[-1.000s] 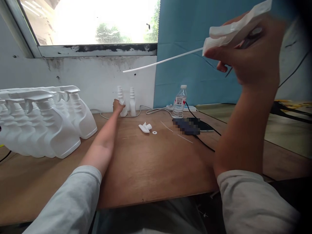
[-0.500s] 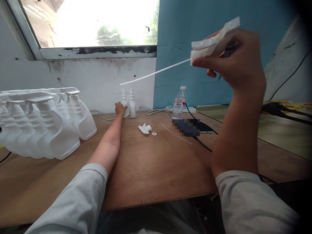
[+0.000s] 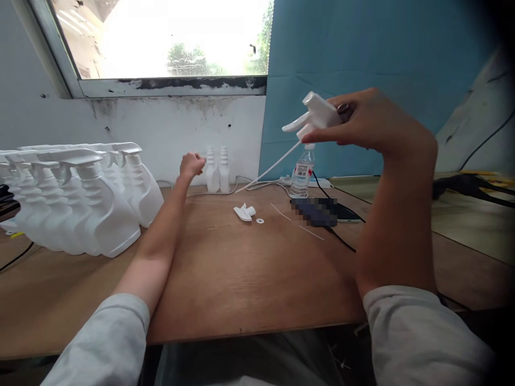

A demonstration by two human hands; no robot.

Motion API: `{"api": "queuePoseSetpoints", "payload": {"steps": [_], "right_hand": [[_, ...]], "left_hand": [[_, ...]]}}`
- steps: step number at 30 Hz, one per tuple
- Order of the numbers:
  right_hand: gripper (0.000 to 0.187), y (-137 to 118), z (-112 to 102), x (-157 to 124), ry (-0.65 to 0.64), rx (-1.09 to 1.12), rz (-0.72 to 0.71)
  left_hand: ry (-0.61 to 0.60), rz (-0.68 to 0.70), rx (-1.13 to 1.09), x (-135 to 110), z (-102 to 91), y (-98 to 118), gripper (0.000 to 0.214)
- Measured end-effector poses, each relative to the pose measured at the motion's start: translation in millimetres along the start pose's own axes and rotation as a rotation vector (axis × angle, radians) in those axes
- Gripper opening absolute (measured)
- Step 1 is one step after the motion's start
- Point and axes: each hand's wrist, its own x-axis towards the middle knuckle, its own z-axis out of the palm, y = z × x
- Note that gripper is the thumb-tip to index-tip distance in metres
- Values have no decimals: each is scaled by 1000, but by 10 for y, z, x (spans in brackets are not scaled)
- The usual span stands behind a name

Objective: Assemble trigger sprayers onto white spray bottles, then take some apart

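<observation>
Spray head [image 3: 322,113], glossy white, its thin tube [image 3: 269,170] slanting down-left, shows upper right in the head view, pinched by the right hand [image 3: 372,124]; left of centre, left hand [image 3: 191,165] curls near white bottles [image 3: 213,176], grip unclear

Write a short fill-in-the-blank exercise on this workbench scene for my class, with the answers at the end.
1. The person's ____ hand holds a white spray head with a thin tube reaching down from it.
2. Near the wall, exactly ____ slim white bottles stand side by side.
3. The large white bottles stand in rows on the person's ____ side of the table.
4. The small flat white ring has a ____ in its middle.

Missing words: right; two; left; hole.
</observation>
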Motion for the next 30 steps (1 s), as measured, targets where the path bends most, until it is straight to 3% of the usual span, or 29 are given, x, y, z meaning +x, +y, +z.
{"api": "queuePoseSetpoints", "payload": {"steps": [2,4,6,9,12,16,19,23,30], "right_hand": [[29,-55,79,1,-10,5,-64],[29,-144,173,-21,-35,25,-107],[29,-249,276,-52,-99,48,-113],[33,-383,447,-76,-197,105,-118],[46,-446,622,-54,-193,194,-169],[43,-407,789,23,-87,361,-184],[39,-348,836,71,-107,446,-130],[34,-328,860,92,-125,339,-115],[54,-357,958,88,-130,207,-236]], "left_hand": [[-46,116,-110,-73,-330,249,30],[-110,410,-348,-262,-627,542,39],[-134,563,-429,-550,-839,836,46],[-202,723,-368,-996,-952,1175,41],[-272,836,-218,-1244,-894,1326,36],[-331,840,-233,-1241,-801,1330,31],[-304,813,-278,-1146,-777,1285,22],[-296,753,-291,-1048,-744,1232,19],[-313,719,-398,-1000,-666,1227,12]]}}
